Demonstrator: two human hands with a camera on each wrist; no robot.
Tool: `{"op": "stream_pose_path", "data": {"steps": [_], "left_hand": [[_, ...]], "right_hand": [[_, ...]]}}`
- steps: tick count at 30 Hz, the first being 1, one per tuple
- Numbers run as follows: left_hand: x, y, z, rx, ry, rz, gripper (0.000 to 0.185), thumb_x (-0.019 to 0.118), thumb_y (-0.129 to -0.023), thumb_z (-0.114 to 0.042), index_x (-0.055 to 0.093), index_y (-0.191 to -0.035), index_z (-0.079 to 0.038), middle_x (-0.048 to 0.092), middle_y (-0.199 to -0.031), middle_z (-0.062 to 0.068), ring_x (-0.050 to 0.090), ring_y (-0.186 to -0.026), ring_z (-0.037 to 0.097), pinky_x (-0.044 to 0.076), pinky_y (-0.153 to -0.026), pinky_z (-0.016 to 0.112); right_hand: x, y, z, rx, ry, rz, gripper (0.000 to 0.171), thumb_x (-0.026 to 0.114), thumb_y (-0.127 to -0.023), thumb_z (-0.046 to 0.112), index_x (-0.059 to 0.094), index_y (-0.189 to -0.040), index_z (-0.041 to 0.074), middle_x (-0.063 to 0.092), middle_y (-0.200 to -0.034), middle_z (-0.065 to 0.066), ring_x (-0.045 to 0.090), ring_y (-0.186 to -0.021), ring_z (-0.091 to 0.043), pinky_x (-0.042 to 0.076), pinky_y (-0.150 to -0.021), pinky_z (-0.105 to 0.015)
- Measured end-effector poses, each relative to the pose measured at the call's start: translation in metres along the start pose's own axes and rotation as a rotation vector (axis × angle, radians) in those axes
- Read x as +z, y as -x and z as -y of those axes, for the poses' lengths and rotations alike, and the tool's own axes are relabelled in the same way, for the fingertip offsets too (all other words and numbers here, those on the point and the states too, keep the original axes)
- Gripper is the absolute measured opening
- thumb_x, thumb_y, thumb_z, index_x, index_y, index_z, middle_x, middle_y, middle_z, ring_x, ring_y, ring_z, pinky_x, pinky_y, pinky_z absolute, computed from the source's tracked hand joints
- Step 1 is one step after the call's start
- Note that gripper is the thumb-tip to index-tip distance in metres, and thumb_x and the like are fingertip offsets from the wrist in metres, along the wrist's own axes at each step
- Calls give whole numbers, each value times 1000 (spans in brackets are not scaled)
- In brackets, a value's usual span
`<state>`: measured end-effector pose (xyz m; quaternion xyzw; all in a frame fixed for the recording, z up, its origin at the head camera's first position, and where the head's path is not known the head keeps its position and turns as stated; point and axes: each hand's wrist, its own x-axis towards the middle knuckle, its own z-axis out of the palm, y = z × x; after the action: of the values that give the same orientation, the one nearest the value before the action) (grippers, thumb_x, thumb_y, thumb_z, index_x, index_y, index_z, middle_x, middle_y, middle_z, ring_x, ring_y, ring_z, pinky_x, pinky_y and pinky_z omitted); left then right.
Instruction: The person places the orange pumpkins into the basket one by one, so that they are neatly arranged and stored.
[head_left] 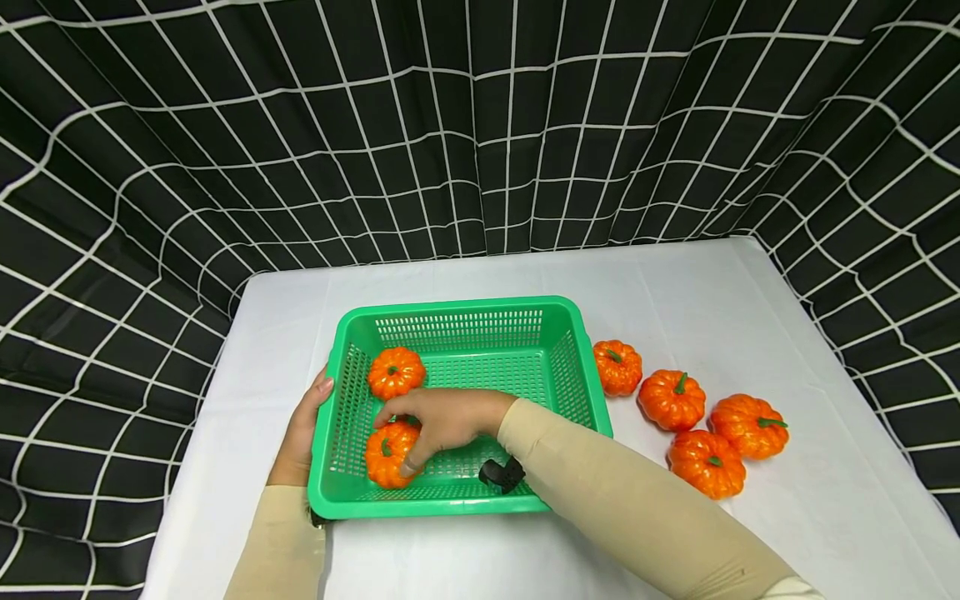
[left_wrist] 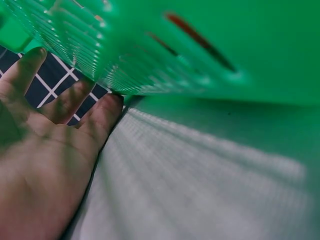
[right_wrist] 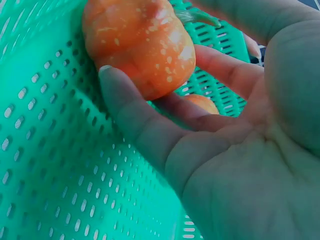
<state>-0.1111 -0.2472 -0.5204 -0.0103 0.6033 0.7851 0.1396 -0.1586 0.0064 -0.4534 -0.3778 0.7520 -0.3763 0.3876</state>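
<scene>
The left hand point(head_left: 298, 433) lies flat, fingers straight, against the outer left wall of the perforated green plastic basket point(head_left: 457, 310). Inside, the right hand point(head_left: 442, 419) curls its fingers round a ribbed, glossy orange pumpkin point(head_left: 386, 457), partly hiding it; a second pumpkin point(head_left: 395, 372) sits just behind. Four more pumpkins point(head_left: 672, 400) rest on the white worktop point(head_left: 675, 283), right of the basket.
</scene>
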Motion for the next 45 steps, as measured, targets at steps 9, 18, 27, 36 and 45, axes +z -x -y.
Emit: {"op": "stream_pose_path", "data": {"steps": [9, 18, 27, 36, 45], "left_hand": [[-1, 1, -1, 14, -15, -1, 66, 33, -114, -46, 17, -177, -33, 21, -178, 4, 25, -158, 32, 41, -115, 34], [-2, 1, 0, -1, 17, 10, 66, 35, -114, -45, 18, -177, -33, 21, -178, 5, 28, -156, 32, 42, -115, 34], [-1, 1, -1, -16, 7, -1, 67, 36, -113, -47, 17, -177, -35, 21, -178, 5, 28, -156, 32, 44, -114, 36], [0, 2, -1, -12, -12, -3, 67, 34, -113, -47, 18, -176, -35, 24, -175, 8, 31, -154, 35, 46, -111, 39], [-1, 1, 0, 2, -22, 14, 68, 34, -113, -47, 16, -177, -35, 22, -176, 8, 28, -154, 37, 45, -112, 39]], "right_hand": [[0, 0, 2, -8, -48, 17, 68, 95, -85, 21, 64, -145, 14, 62, -132, 8, 58, -119, -9, 46, -104, -28], [1, -1, 1, -11, -99, 7, 70, 95, -84, 20, 63, -146, 11, 61, -133, 5, 59, -120, -12, 47, -103, -26], [-2, 0, 2, -21, -54, -22, 72, 94, -86, 22, 62, -149, 10, 60, -139, -2, 58, -118, -15, 47, -102, -29], [-4, 2, 6, -57, -67, -54, 69, 92, -90, 20, 61, -150, 8, 60, -144, -11, 60, -124, -21, 48, -109, -36], [-11, 8, 10, -90, -80, -103, 68, 90, -93, 25, 61, -152, 9, 62, -144, -6, 60, -125, -24, 50, -107, -38]]}}
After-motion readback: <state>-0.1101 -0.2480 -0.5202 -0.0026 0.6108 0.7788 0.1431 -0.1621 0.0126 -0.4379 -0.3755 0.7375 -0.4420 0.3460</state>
